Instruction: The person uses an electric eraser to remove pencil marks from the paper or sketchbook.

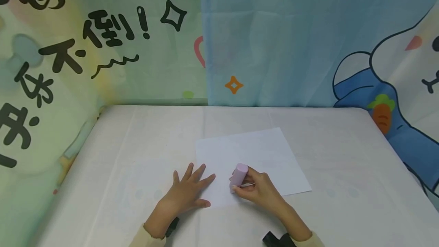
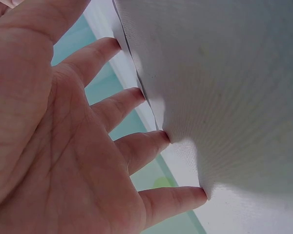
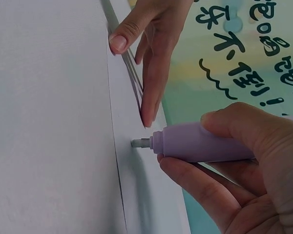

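A sheet of white paper (image 1: 253,153) lies at a slant on the white-covered table. My right hand (image 1: 262,191) pinches a thick lilac electric eraser (image 1: 239,174), thumb on one side and fingers on the other, above the paper's lower part. In the right wrist view, the narrow greyish tip of the eraser (image 3: 200,141) points at the paper and is at or very near its surface; contact is hard to tell. My left hand (image 1: 185,197) has its fingers spread, its fingertips resting on the paper's left edge and the cloth beside it. Nothing is in its palm (image 2: 83,141).
A white cloth (image 1: 147,136) with faint fold lines covers the table. Behind and to the left hang printed curtains (image 1: 274,48) with dark writing and a cartoon figure. A dark wrist strap (image 1: 279,240) shows at the right wrist.
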`<state>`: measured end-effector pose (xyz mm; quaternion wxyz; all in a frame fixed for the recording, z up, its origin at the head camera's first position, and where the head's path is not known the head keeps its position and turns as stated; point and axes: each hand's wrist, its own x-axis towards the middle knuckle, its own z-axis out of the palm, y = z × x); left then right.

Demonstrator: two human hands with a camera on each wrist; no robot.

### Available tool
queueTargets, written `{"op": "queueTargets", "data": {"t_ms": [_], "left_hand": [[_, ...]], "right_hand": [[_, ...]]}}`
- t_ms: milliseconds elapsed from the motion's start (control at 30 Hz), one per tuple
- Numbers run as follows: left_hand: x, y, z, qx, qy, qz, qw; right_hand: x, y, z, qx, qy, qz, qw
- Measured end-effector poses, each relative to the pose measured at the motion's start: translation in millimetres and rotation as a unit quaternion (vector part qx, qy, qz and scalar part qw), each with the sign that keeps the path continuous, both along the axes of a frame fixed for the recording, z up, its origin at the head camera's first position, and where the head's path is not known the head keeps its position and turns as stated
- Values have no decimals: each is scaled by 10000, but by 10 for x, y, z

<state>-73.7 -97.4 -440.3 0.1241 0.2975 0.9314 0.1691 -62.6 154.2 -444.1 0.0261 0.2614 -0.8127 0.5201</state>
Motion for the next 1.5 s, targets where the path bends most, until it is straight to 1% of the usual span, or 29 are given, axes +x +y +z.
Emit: {"op": "queueTargets", "data": {"t_ms": [133,267,433,667,800,933,1233,1400,1500], "left_hand": [[1,-5,15,-5,1,-2,10000],[-3,-2,16,29,-80,25,10000],[-1,6,9,74,-191,26,9998],[0,3,29,-11,-127,0,9999],[-2,-3,28,-58,-139,20,9999],[0,1,21,-41,-154,17,9999],[5,2,25,-43,-123,17,9999],[8,7,33,14,-194,35,9998],[10,6,23,35,-235,53,9997]], "right_hand": [[-3,51,22,-33,50,-208,9998],[-11,137,55,-157,165,-421,9989],[-2,266,63,-148,308,-545,9979],[9,397,16,-174,447,-693,9964],[23,423,6,-257,402,-683,9965],[42,422,-1,-228,353,-661,9969],[38,369,-6,-156,491,-582,9970],[37,339,-8,-161,472,-499,9975],[39,344,-15,-113,505,-516,9973]]}}
